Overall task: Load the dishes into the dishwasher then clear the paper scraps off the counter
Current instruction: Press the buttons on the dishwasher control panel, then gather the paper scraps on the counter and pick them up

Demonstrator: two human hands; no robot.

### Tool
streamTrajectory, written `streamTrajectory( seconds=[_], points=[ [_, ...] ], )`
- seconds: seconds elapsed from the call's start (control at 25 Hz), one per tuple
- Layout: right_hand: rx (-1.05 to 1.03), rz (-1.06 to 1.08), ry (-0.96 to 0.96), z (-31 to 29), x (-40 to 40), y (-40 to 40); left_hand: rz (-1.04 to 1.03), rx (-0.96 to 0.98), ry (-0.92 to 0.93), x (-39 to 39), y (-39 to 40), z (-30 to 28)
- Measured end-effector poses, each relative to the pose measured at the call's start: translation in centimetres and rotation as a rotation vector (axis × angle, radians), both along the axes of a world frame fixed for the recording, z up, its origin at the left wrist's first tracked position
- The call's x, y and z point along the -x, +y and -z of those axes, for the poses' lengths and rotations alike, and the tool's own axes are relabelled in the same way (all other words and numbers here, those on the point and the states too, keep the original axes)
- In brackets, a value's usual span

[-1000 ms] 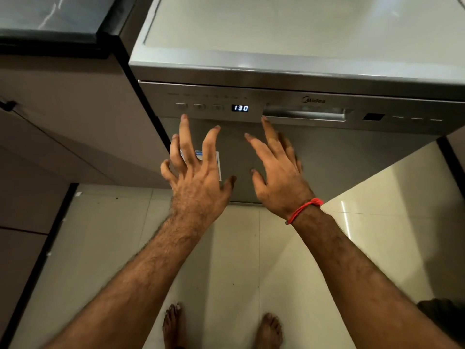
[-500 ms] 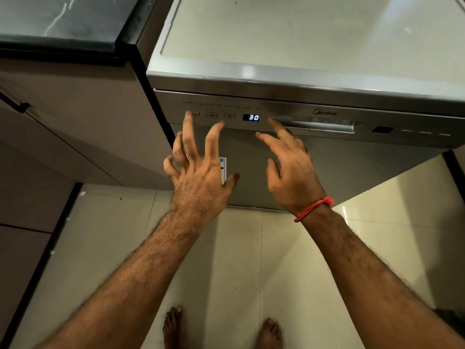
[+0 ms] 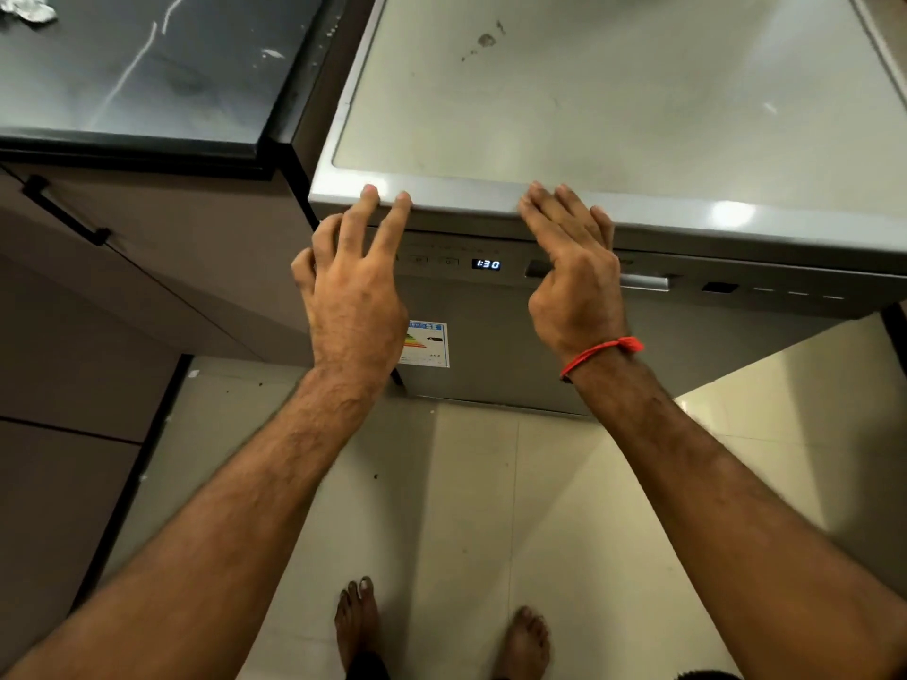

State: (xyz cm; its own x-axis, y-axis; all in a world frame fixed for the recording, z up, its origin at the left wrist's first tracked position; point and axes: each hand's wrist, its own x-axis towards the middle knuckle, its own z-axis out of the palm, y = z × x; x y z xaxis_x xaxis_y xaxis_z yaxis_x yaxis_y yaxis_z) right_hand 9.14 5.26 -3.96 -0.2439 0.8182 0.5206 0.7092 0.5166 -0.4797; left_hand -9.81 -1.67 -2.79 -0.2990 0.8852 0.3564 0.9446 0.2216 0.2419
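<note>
Head view, only cam: dishwasher [image 3: 564, 336] sat at 12 o'clock w/ door shut and display [image 3: 486, 264] reading 1:30, so loading looked done & cycle set, judging by that. Left hand [image 3: 356, 306] was at approx 11 o'clock of frame centre, fingers spread, two fingertips [image 3: 369, 194] over the front lip of the machine's top; whether touching or just above, couldn't tell. Right hand [image 3: 574, 287] was at 1 o'clock, fingers loosely together, in front of the door handle [image 3: 643, 281], tips at the same lip. Each grip was loose & empty, nothing held. No dishes visible. Dark surface [image 3: 147, 66] lay at 10 o'clock; one crumpled scrap [image 3: 27, 9], prob. foil or paper, sat at its far left corner, well apart from both hands. Step in hand: changeover from dishwasher to scraps. Next move calls for turning left, reaching across the surface & pinching up the scrap.
</note>
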Motion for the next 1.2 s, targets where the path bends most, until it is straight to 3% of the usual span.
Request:
streamTrajectory(
  seconds=[0.2,0.44,0.68,0.96,1.08,1.2],
  points=[
    [0.267,-0.048,-0.134,-3.3,-0.3,-0.2,0.034,0.254,-0.060,-0.1,-0.5,-4.8],
    [0.576,-0.118,-0.611,-9.1,0.6,1.0,0.056,0.511,-0.145,0.3,0.4,-9.2],
    [0.745,-0.093,-0.700,-12.5,1.3,3.9,0.148,0.641,-0.207,1.8,1.2,-10.4],
    [0.908,0.058,-0.740,-15.2,4.6,7.0,0.340,0.613,-0.328,8.8,5.0,-11.6],
    [0.883,0.117,-0.565,-15.6,8.0,6.3,0.330,0.447,-0.333,15.1,5.0,-11.8],
    [0.734,-0.040,-0.317,-14.9,15.1,4.3,0.271,0.376,-0.242,23.0,4.8,-12.1]
  ],
)
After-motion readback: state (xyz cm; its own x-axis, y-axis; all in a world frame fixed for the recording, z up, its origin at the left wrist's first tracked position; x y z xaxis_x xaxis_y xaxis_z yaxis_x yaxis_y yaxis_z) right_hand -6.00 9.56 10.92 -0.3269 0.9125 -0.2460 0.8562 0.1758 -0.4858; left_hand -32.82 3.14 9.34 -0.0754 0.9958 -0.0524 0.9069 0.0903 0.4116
